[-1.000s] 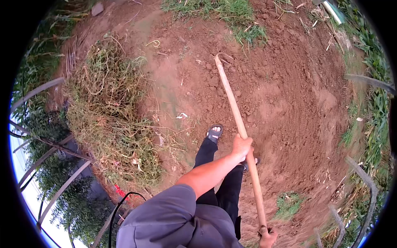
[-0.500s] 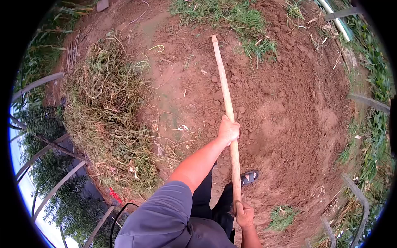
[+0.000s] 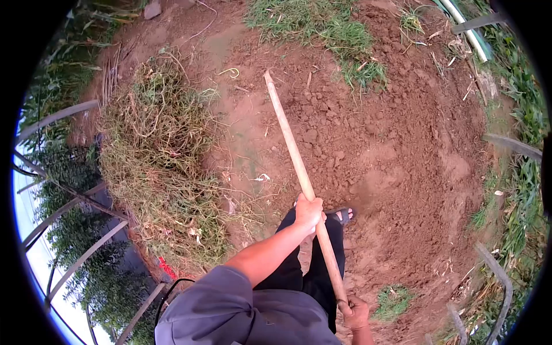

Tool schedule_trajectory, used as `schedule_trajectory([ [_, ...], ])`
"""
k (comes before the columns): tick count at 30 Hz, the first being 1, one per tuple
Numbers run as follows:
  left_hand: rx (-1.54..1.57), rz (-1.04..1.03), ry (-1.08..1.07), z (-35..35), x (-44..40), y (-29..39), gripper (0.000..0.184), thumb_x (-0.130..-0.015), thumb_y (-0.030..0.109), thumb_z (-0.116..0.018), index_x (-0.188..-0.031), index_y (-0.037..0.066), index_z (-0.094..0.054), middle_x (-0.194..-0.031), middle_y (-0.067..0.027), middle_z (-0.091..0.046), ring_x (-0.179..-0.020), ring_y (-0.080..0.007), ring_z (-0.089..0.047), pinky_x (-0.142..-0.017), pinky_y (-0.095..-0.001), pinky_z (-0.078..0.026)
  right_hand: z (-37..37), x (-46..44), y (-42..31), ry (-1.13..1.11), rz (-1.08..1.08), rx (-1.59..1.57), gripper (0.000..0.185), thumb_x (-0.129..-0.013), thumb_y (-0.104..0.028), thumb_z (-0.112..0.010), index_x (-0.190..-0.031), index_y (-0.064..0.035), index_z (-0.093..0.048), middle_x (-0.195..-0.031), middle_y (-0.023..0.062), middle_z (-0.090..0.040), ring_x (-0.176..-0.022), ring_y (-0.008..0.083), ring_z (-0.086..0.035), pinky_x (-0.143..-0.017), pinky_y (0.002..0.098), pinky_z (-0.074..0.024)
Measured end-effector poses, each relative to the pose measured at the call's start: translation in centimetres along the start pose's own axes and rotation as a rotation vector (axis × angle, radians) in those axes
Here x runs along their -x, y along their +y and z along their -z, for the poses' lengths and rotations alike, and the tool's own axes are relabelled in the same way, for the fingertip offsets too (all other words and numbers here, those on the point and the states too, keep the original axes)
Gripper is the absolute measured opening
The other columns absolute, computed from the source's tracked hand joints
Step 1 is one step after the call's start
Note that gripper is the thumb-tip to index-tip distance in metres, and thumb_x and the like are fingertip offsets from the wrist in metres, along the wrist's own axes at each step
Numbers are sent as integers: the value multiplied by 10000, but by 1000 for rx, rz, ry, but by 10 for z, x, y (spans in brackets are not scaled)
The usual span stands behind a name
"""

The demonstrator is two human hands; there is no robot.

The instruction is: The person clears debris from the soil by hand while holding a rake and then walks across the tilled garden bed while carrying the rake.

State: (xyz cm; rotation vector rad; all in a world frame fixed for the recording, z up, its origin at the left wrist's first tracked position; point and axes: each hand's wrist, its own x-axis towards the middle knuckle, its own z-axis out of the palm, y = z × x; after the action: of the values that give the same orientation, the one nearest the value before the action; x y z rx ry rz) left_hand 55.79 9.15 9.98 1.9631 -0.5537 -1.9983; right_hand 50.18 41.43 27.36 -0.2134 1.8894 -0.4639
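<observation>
A long-handled hoe (image 3: 290,141) with a pale wooden shaft slants across the middle of the head view. Its far end touches or hangs just over the reddish soil; the blade can hardly be made out. Around the middle of the shaft my left hand (image 3: 309,213) is closed. My right hand (image 3: 355,313) grips near the butt end, low in the view, close to my right leg. Broken, clumpy soil (image 3: 322,123) lies beside the shaft on its right.
A big heap of dry pulled vines (image 3: 161,155) lies on the left. Cut grass (image 3: 322,26) covers the ground at the top, and a small grass patch (image 3: 393,302) is at lower right. Curved grey frame bars (image 3: 497,276) stand along both sides. My sandalled foot (image 3: 343,215) is by the shaft.
The hoe's far end has moved left and nearer to me. My left hand has come down and back toward my body with the shaft; my right hand has shifted slightly right and down.
</observation>
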Motion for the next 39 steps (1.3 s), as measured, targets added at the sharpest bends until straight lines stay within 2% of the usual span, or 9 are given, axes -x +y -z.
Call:
schedule_trajectory([
  [10, -274, -367, 149, -82, -146, 121, 237, -879, 67, -586, -1011, 27, -394, -690, -88, -513, -423, -201, -529, -341, -357, -435, 6, -217, -73, -29, 307, -8, 289, -844, -330, -747, -905, -47, -746, -637, 92, -622, -567, 185, -607, -581, 341, -493],
  [13, -448, -301, 89, -123, -188, 73, 236, -885, 76, -594, -1000, -7, -405, -690, -105, -525, -434, -211, -551, -352, -366, -450, -9, -229, -51, 1, 200, -214, 326, -903, -322, -671, -815, -11, -713, -615, 34, -618, -553, 112, -554, -529, 287, -446],
  [14, -486, -257, 64, -124, -189, 52, 248, -894, 91, -595, -1006, -26, -407, -695, -116, -534, -439, -218, -560, -359, -368, -457, -4, -211, -61, -50, -81, -427, 318, -915, -313, -667, -826, -11, -717, -582, 19, -587, -523, 105, -534, -515, 278, -437],
  [22, -162, -6, 36, -105, -95, 14, 155, -912, 75, -552, -998, 54, -424, -658, -70, -501, -420, -211, -530, -359, -378, -469, 51, -137, -15, 55, 226, -51, 280, -762, -296, -780, -839, -30, -736, -596, 74, -563, -541, 160, -542, -533, 307, -452],
  [23, -193, -43, 64, -106, -93, 22, 158, -911, 69, -549, -998, 55, -418, -656, -67, -493, -416, -208, -519, -358, -375, -467, 59, -139, -19, 31, 209, 14, 294, -773, -349, -776, -803, -63, -715, -630, 120, -602, -591, 274, -623, -582, 371, -498],
  [27, -180, -174, 179, -103, -69, 79, 167, -899, 46, -543, -999, 59, -410, -672, -69, -492, -419, -197, -506, -362, -360, -456, 66, -177, -31, -143, 278, 60, 287, -770, -375, -794, -876, -111, -761, -656, 84, -631, -598, 203, -622, -581, 335, -495],
  [32, -47, -501, 193, -108, -109, 147, 188, -902, 52, -552, -1016, 52, -403, -681, -77, -506, -423, -195, -518, -367, -344, -452, 60, -298, -89, -106, 651, 486, 485, -772, -576, -700, -767, -91, -690, -710, 107, -683, -716, 332, -687, -645, 429, -551],
  [36, -48, -577, 223, -163, -177, 155, 201, -912, 71, -565, -1016, 43, -395, -681, -82, -507, -400, -194, -512, -351, -346, -445, 76, -360, -116, -23, 369, 619, 485, -765, -577, -683, -792, -93, -705, -689, 133, -684, -708, 346, -695, -661, 436, -564],
  [39, -276, -210, 61, -156, -208, 78, 214, -899, 78, -589, -1006, 34, -408, -687, -80, -510, -407, -197, -522, -350, -358, -446, 45, -280, -93, -211, 42, 551, 427, -752, -532, -714, -829, -114, -751, -705, 153, -697, -686, 321, -703, -685, 425, -571],
])
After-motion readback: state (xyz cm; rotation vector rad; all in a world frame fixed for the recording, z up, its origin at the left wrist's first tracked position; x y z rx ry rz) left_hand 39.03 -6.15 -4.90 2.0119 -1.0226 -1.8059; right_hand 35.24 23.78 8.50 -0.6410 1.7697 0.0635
